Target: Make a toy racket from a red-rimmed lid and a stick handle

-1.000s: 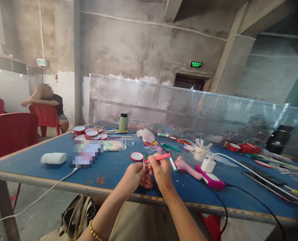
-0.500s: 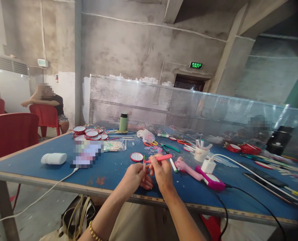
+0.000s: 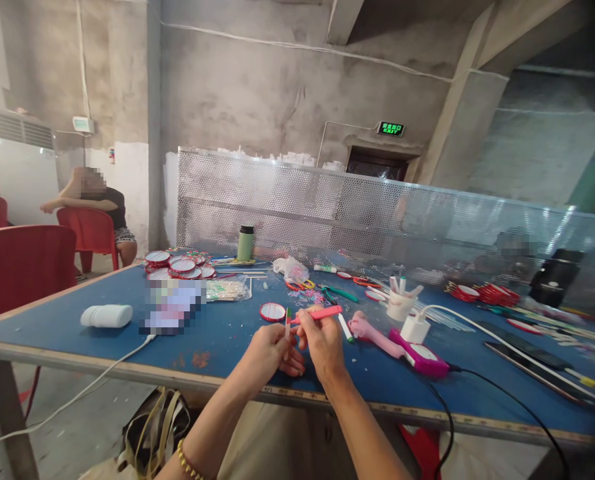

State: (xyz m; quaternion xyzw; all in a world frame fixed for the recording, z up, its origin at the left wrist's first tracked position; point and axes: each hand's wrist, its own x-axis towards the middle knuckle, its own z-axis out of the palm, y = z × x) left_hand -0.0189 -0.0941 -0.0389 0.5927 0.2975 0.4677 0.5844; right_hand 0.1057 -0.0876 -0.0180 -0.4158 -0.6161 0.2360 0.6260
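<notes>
Held upright between the thumb and fingers of my left hand (image 3: 270, 350) is a small pale flat stick (image 3: 288, 320), coloured green at its top with red below. My right hand (image 3: 323, 341) is closed round a red marker (image 3: 330, 312). Its tip points left and meets, or nearly meets, the coloured part of the stick; the exact contact is too small to make out. Just behind the stick lies a round, white-faced disc with a red rim (image 3: 272, 312). A white marker with a green tip (image 3: 345, 328) rests right of my right hand.
A pink handheld device (image 3: 377, 337) and a magenta box with a white charger (image 3: 420, 353) lie to the right, trailing cables. Nearby stands a cup of markers (image 3: 398, 307). Leftward are a white bottle (image 3: 107, 316), a phone (image 3: 175, 308) and stacked discs (image 3: 182, 265). A person sits far left.
Both hands keep nearly the same pose, with the stick and red marker still held. The whole view has shifted very slightly.
</notes>
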